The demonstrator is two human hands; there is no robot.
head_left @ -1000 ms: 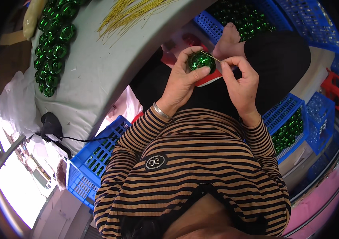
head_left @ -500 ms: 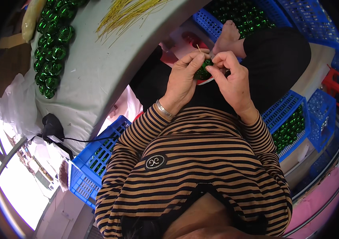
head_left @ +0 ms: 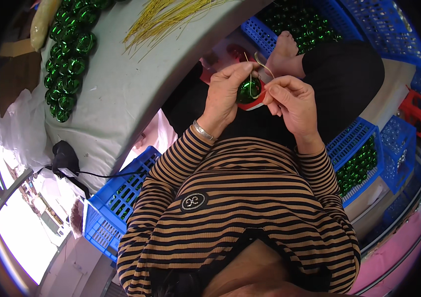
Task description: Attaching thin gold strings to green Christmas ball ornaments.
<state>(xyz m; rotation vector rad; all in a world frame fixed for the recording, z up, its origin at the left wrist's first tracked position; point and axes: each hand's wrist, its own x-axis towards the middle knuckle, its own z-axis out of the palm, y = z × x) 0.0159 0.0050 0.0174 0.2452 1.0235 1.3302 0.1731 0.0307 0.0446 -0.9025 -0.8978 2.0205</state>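
Note:
A shiny green ball ornament hangs below the fingertips of my left hand. Those fingers are pinched at its top, with a thin gold cord coming out of them. My right hand, to the right of the ball, is closed in a pinch on the cord, which loops up between the two hands. A short cord end stands up above my left thumb. Just what the left fingertips press on is partly hidden behind the thumb.
On the covered table to the left lie a bundle of gold cords and strung green balls. Blue crates of green balls stand around me: left, right and far side. A red stool is at far right.
My right hand has drawn away to the right and slightly down, pulling the cord into a loop. More of the green ball now shows beside my left hand.

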